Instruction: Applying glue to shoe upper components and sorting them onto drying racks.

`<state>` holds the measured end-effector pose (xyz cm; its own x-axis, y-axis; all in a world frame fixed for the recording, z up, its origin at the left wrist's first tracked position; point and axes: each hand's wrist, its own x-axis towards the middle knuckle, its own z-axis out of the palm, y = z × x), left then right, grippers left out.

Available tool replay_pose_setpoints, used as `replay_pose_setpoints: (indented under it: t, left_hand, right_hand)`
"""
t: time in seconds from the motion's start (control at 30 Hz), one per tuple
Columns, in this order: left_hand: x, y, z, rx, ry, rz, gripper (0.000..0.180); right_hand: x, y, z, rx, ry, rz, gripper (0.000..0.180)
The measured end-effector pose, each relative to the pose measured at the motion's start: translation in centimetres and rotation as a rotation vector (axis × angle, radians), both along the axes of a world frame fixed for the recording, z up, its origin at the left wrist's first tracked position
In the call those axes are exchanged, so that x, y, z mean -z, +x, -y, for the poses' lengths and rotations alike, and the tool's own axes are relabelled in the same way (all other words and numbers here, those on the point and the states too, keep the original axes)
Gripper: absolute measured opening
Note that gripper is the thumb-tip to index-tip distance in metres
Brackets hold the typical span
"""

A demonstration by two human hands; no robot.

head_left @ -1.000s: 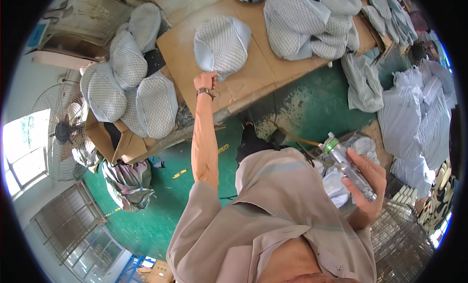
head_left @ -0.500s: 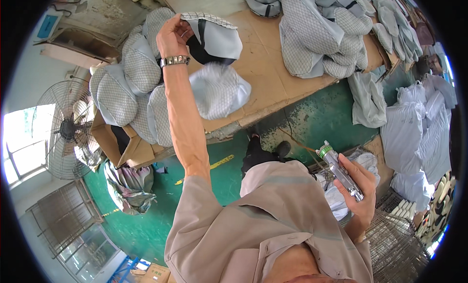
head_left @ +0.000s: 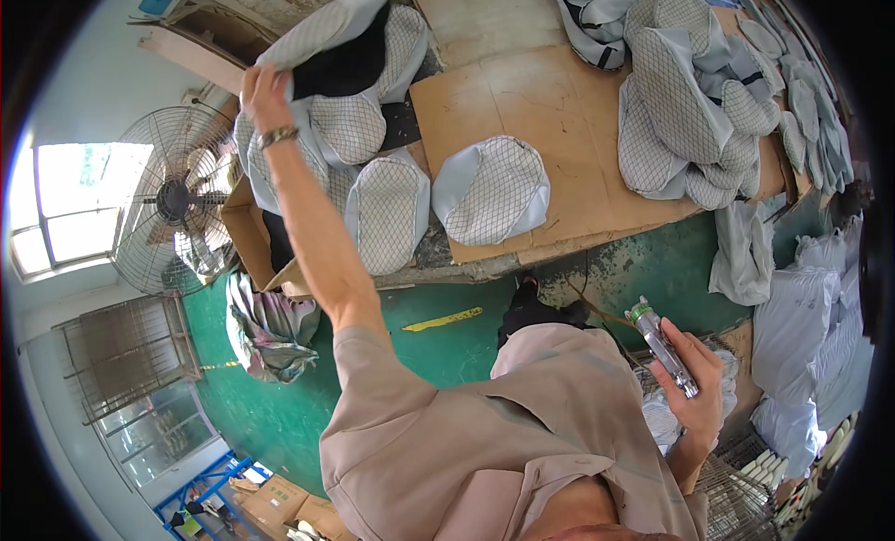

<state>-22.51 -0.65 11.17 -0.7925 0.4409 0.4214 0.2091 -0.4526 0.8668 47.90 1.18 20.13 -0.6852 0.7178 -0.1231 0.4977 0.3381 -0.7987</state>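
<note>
My left hand (head_left: 268, 98) is stretched out to the far left, its fingers closed on the edge of a grey fabric cover (head_left: 326, 33) with a grid-stitched face and a black inner side. Beneath and around it lies a pile of similar grid-stitched grey covers (head_left: 348, 128). One such padded piece (head_left: 496, 188) lies alone on the cardboard sheet, right of the pile. On the right, my right hand (head_left: 692, 378) grips a slim silver metal hand tool (head_left: 664, 353) with a green ring at its upper end; its exact kind cannot be told.
Brown cardboard (head_left: 583, 121) covers the table, with a second heap of grey covers (head_left: 690, 103) at the back right. A caged fan (head_left: 172, 201) and an open carton (head_left: 250, 233) stand left. White sacks (head_left: 802, 317) and wire racks (head_left: 741, 499) are at the right.
My left hand has moved left with the grey cover, from over the cardboard to the pile. The padded piece, blurred before, now rests on the cardboard. My right hand keeps the tool.
</note>
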Motion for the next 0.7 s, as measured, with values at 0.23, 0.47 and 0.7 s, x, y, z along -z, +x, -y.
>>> replay_pose_setpoints:
  t: [0.23,0.47,0.7]
  left_hand:
    - [10.9,-6.6,19.6,-0.506,-0.301,0.203,0.033]
    - [19.3,16.4,16.7,-1.088,-0.795,-0.117,0.029]
    - [21.7,31.9,2.3,-0.348,-0.879,-0.445,0.058]
  right_hand:
    - [0.8,-1.3,-0.6,-0.009,-0.039,0.023,0.054]
    - [1.6,-3.5,-0.9,-0.017,-0.017,0.082,0.057]
    - [1.5,-4.2,-0.1,-0.021,-0.052,0.098,0.057]
